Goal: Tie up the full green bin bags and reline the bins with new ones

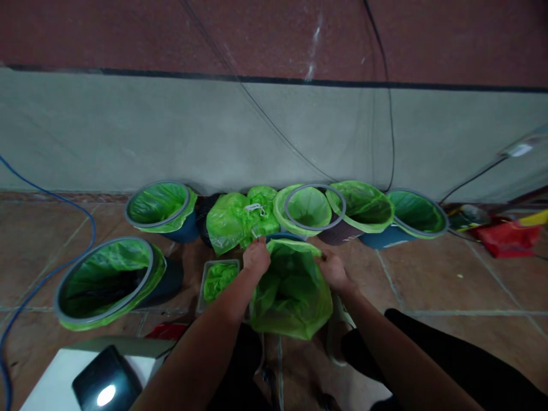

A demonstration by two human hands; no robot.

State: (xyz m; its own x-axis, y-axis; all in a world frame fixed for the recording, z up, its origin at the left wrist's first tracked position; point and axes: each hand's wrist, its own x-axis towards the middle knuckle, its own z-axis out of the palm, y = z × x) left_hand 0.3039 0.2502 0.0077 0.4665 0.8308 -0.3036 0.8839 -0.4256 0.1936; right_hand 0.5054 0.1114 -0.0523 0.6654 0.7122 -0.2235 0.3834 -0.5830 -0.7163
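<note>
A green bin bag hangs open over a bin between my two arms, its mouth facing up toward me. At its upper left edge, my left hand is closed on the plastic. My right hand pinches the rim of the same bag on the right side. Most of the bin beneath is hidden by the bag. Just left of my left hand sits a small square container with crumpled green plastic in it. Behind it lies a filled green bag with white ties.
Several lined bins stand along the wall, including a bin at left and a bin at right. A larger lined bin is nearer left. A blue hose, a white box and a red item lie about.
</note>
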